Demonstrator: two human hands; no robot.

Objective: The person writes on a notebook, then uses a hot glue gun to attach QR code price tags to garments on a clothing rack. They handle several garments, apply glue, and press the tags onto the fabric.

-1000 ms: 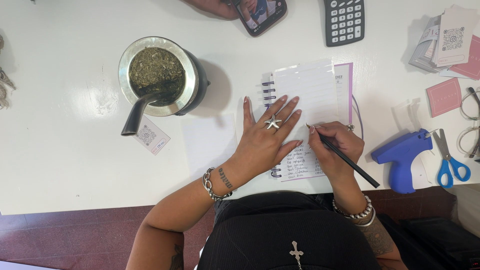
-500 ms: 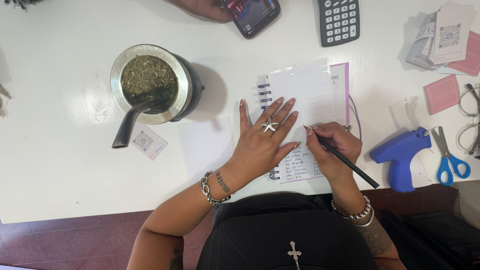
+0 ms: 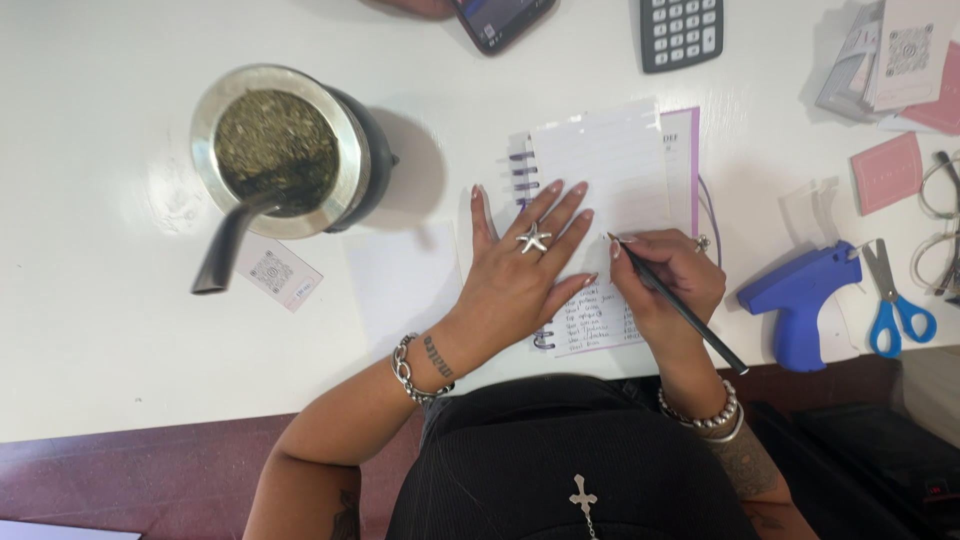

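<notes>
A white table (image 3: 120,330) fills most of the frame, its top smooth and glossy, catching bright even light — soft shadows fall to the right of what stands on it. Along the bottom edge runs a dark reddish-brown floor (image 3: 150,480), glossy too. At the lower right corner sits something black — unclear what.

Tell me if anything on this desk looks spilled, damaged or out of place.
Nothing stands out. The left hand lies flat on the spiral notebook, the right hand holds a pencil to the page, and the mate cup stands upright with no spill around it.
</notes>
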